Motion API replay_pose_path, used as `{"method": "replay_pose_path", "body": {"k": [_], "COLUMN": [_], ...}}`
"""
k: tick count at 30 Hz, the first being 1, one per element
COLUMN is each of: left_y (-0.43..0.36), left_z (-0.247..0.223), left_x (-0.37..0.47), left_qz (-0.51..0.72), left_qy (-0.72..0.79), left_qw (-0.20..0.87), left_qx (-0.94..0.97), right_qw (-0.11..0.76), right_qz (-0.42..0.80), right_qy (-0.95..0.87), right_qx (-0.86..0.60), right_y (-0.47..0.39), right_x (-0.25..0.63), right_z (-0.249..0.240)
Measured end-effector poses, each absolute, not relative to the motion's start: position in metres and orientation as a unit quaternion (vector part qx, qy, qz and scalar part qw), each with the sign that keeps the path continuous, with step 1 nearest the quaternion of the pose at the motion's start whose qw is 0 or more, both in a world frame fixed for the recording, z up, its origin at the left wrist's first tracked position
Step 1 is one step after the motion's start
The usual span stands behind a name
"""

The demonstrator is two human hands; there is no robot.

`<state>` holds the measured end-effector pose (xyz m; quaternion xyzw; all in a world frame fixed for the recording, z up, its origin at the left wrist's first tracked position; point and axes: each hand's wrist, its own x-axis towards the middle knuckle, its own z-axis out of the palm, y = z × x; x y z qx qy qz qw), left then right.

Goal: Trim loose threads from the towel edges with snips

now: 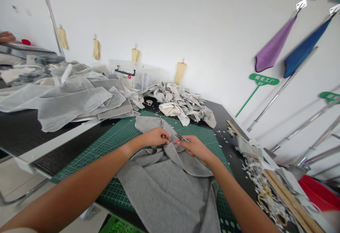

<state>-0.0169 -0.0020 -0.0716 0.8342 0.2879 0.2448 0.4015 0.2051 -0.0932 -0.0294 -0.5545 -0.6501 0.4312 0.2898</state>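
Note:
Draped over the green cutting mat is a grey cloth, its front part hanging past the table edge toward me. My left hand is closed, pinching a fold of this cloth near its upper middle. Close beside it, my right hand is closed around small thread snips with dark blades and a light blue part. The blades point left, toward my left fingers. Whether my right fingers also grip the cloth, I cannot tell.
A wide pile of grey cloths lies left; a crumpled heap lies beyond the mat. Behind is a clear plastic box. Scraps, wooden strips and yellow-handled scissors line the right edge. A red container stands right.

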Motion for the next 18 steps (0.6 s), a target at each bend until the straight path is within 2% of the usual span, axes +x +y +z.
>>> {"method": "replay_pose_path", "body": {"k": [5,9,12,15,18], "left_y": [0.002,0.001,0.0,-0.005,-0.015], "left_z": [-0.068,-0.065,-0.066,-0.067,-0.06], "left_x": [-0.021,-0.021,-0.02,-0.019,-0.016], "left_qz": [0.281,0.317,0.309,0.3,0.333], "left_qy": [0.289,0.29,0.292,0.317,0.326], "left_qw": [0.42,0.41,0.385,0.336,0.24], "left_qx": [0.813,0.805,0.819,0.834,0.851], "right_qw": [0.31,0.266,0.237,0.271,0.336], "right_qz": [0.32,0.223,0.207,0.227,0.233], "right_qy": [-0.622,-0.628,-0.639,-0.641,-0.649], "right_qx": [-0.644,-0.696,-0.702,-0.681,-0.641], "right_y": [-0.075,-0.067,-0.065,-0.066,-0.071], "right_x": [0.225,0.236,0.242,0.242,0.233], "right_z": [-0.054,-0.065,-0.067,-0.062,-0.046]}}
